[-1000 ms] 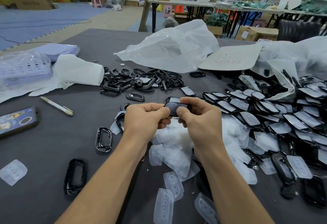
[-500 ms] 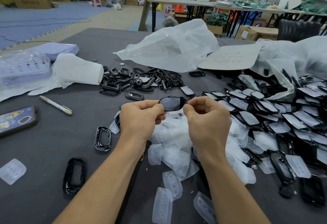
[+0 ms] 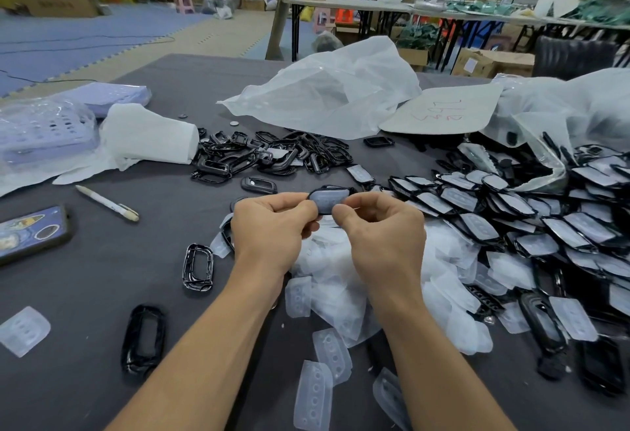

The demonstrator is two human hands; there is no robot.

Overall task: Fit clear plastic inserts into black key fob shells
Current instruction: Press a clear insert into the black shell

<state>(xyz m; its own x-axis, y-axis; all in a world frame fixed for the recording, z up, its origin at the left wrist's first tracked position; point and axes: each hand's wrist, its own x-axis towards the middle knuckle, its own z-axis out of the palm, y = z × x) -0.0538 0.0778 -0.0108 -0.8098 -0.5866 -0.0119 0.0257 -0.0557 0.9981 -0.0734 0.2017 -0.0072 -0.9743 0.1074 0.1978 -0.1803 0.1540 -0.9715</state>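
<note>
Two hands hold one black key fob shell [image 3: 332, 188] in the air above the bench [image 3: 85, 287], its long axis running left to right between them. The left hand [image 3: 272, 222] pinches its left end and the right hand [image 3: 381, 229] its right end, both equally near, with fingers [image 3: 344, 216] curled. A clear insert [image 3: 326, 199] covers its face. Loose inserts [image 3: 341, 277] lie directly below, and finished shells [image 3: 511, 219] crowd the right.
</note>
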